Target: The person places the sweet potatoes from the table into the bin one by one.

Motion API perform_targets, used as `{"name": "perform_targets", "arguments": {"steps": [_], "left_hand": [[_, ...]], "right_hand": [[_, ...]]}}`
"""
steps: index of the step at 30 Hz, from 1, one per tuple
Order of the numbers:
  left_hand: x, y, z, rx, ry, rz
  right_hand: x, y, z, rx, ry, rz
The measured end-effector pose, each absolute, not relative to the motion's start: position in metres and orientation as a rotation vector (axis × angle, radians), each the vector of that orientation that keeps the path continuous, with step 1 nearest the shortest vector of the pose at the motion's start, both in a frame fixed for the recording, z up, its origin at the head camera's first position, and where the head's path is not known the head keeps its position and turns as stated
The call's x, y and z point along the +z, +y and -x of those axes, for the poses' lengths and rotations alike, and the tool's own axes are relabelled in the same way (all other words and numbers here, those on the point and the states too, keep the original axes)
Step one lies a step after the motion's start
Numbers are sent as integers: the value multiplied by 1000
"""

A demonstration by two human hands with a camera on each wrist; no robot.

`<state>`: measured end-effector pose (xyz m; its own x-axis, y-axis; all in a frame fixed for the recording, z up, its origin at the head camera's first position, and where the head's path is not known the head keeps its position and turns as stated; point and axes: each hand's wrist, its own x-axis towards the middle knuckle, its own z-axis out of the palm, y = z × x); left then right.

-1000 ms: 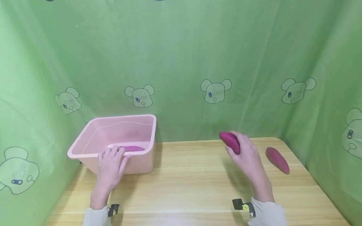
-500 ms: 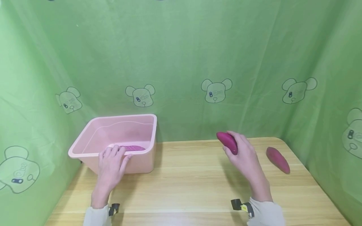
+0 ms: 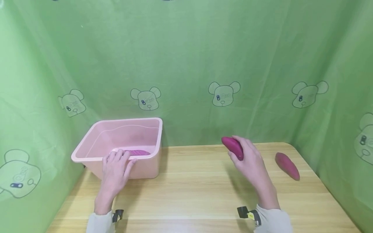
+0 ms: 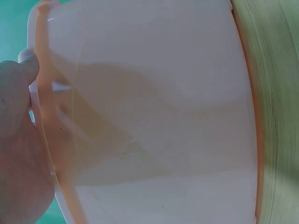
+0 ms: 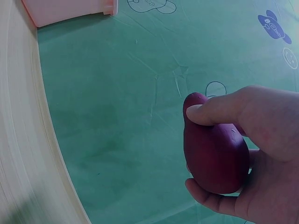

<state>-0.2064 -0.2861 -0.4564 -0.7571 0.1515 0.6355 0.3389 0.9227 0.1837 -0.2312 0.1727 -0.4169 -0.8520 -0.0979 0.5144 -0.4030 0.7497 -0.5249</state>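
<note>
My right hand (image 3: 251, 163) holds a purple-red sweet potato (image 3: 232, 146) above the right half of the table; in the right wrist view the thumb presses one side of this sweet potato (image 5: 215, 154) and the fingers wrap the other. On the left stands a pink plastic bin (image 3: 148, 166). My left hand (image 3: 114, 173) grips its near rim, fingers curled over the edge and thumb outside. Inside the bin lies another sweet potato (image 3: 139, 152), partly hidden by the near wall and fingers. A third sweet potato (image 3: 287, 166) rests on the table, right of my right hand.
The light wooden table (image 3: 198, 194) ends at a green curtain (image 3: 186, 64) with bear-head prints, which hangs behind it and along both sides. Wood surface lies between the bin and my right hand.
My right hand has shifted slightly left with the sweet potato in its grip. The left hand keeps its place on the bin rim. The whole view has drifted a little.
</note>
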Motion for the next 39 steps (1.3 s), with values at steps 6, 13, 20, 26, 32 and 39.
{"name": "perform_targets", "arguments": {"steps": [6, 13, 20, 26, 32, 39], "left_hand": [[-456, -285, 207, -385, -2432, 352], [-456, -285, 206, -389, -2434, 350], [-456, -285, 206, -388, -2434, 351], [-456, -285, 206, -382, -2431, 351], [-455, -285, 206, -385, -2432, 351], [-455, -285, 205, -391, -2435, 349]], "right_hand": [[-417, 171, 231, 888, -2475, -389], [-418, 168, 232, 892, -2469, -400], [-419, 165, 231, 896, -2457, -410], [-418, 162, 231, 901, -2454, -418], [-418, 158, 231, 899, -2451, -439], [-419, 153, 231, 896, -2446, -457]]}}
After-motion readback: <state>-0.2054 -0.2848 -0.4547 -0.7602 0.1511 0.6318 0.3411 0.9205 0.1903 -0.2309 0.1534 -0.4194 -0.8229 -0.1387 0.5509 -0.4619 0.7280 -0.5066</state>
